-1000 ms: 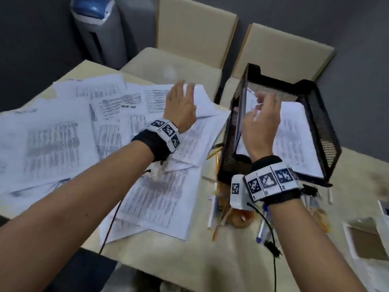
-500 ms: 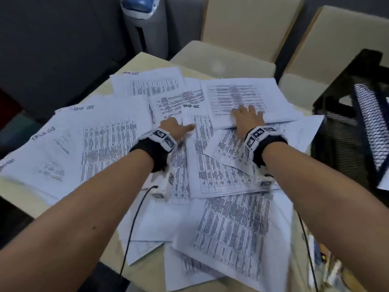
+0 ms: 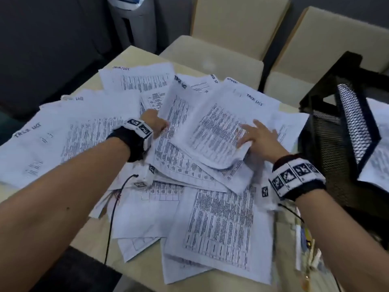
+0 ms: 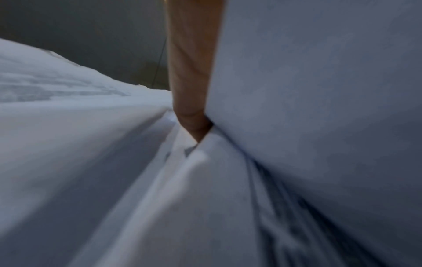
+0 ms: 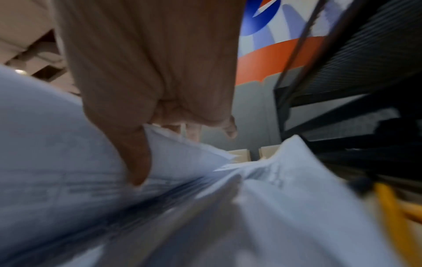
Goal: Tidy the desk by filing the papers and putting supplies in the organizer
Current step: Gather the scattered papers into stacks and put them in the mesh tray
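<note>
Both our hands now lift a raised bundle of papers [image 3: 210,127] just left of the black mesh organizer [image 3: 345,131], where half a second ago they pressed flat on the sheets. Our left hand [image 3: 155,123] grips its left edge and our right hand [image 3: 259,138] pinches its near corner, thumb beneath. Many sheets still cover the counter [image 3: 134,60] left of the organizer, so filing looks far from finished.
</note>
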The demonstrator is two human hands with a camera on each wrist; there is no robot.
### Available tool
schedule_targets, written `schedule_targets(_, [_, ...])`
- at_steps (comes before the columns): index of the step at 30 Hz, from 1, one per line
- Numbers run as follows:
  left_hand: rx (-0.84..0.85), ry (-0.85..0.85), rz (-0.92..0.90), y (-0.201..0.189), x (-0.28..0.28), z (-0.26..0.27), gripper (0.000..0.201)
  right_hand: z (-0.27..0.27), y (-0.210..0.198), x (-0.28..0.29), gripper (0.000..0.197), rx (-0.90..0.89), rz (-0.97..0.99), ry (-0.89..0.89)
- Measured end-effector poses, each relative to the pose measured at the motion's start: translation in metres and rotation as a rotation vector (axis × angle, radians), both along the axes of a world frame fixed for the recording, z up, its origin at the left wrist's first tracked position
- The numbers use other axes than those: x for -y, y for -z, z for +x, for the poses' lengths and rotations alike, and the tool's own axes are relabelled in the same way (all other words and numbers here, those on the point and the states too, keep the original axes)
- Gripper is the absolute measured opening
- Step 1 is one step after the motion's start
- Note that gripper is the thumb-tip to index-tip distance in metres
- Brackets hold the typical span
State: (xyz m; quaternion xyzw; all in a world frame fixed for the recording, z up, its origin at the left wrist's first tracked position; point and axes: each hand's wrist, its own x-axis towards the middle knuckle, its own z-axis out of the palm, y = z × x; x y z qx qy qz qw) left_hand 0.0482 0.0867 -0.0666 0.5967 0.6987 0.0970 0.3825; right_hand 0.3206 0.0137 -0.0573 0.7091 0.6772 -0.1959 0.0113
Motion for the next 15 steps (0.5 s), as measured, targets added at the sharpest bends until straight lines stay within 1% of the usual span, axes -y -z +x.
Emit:
schedule_targets(2, [-0.011,-0.005,-0.023,-0.005,-0.004,-0.001,0.033,0.016,0.002,0.020,0.055,0.004,0.006,0.078])
schedule_targets(3, [-0.030,0.016,-0.036,-0.009,-0.004,0.001,0.035,0.022,0.001,0.029,0.052,-0.005,0.043,0.138])
schedule_targets(4, [-0.047,0.044,-0.039,-0.012,-0.003,0.006,0.035,0.029,0.006,0.036,0.046,-0.070,0.107,0.229])
schedule_targets(5, [-0.057,0.061,-0.042,-0.014,-0.002,0.013,0.035,0.032,0.006,0.040,0.040,-0.145,0.175,0.361])
schedule_targets(6, [-0.057,0.071,-0.049,-0.016,-0.001,0.020,0.038,0.034,0.008,0.043,0.036,-0.257,0.214,0.500])
schedule_targets(7, [-0.059,0.094,-0.072,-0.018,0.003,0.029,0.046,0.035,0.011,0.044,0.033,-0.321,0.205,0.602])
schedule_targets(8, [-0.061,0.133,-0.097,-0.019,0.007,0.039,0.054,0.031,0.011,0.046,0.026,-0.360,0.150,0.672])
schedule_targets(9, [-0.054,0.166,-0.127,-0.020,0.013,0.049,0.062,0.026,0.014,0.045,0.019,-0.349,0.091,0.708])
schedule_targets(10, [-0.024,0.183,-0.160,-0.019,0.021,0.058,0.069,0.020,0.015,0.044,0.016,-0.388,0.092,0.780])
schedule_targets(11, [0.018,0.184,-0.192,-0.018,0.028,0.066,0.077,0.011,0.011,0.045,0.020,-0.434,0.106,0.797])
schedule_targets(12, [0.051,0.176,-0.211,-0.016,0.035,0.073,0.078,0.001,0.007,0.047,0.024,-0.442,0.120,0.763])
schedule_targets(13, [0.071,0.176,-0.208,-0.013,0.042,0.079,0.066,-0.004,0.006,0.047,0.026,-0.417,0.108,0.709])
schedule_targets(14, [0.074,0.179,-0.184,-0.010,0.047,0.084,0.043,-0.010,0.004,0.048,0.028,-0.404,0.096,0.677])
schedule_targets(15, [0.073,0.170,-0.152,-0.009,0.051,0.086,0.021,-0.014,0.007,0.050,0.033,-0.454,0.131,0.693])
